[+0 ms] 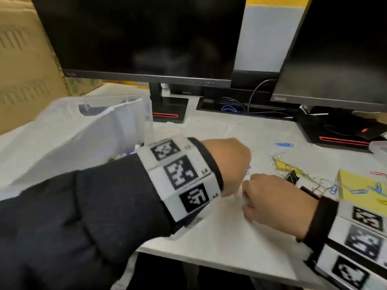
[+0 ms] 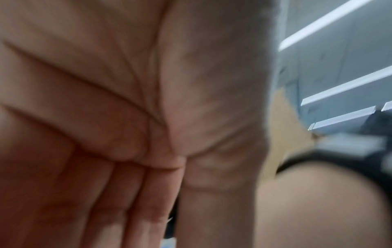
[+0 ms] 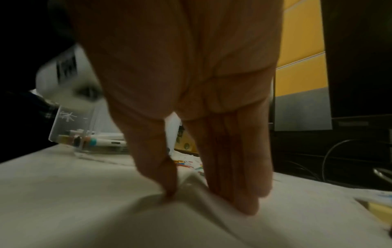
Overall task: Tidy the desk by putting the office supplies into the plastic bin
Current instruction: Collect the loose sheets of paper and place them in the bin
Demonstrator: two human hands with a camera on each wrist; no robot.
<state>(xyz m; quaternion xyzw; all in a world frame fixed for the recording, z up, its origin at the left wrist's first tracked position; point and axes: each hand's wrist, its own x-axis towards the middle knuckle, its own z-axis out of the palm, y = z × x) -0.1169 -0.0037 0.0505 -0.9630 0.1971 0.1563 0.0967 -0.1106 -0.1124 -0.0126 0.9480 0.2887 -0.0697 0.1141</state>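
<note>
Both of my hands work at a white sheet: right hand [image 3: 191, 117] pinches a fold of paper [image 3: 191, 218]; whether my left hand [image 1: 227, 164] grips anything I cannot tell. I judge the sheet could crumple or sweep clips off. Right of my hands lie binder clips [image 1: 293, 176]; left of them stands the plastic bin [image 1: 117, 114].

Head view downward — wrist views close-up.

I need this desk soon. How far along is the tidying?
Done: markers lie in the plastic bin. In hand: the right hand pinches white paper; the left hand hovers beside it. Left: binder clips, a blue paper clip and yellow sticky notes.
</note>
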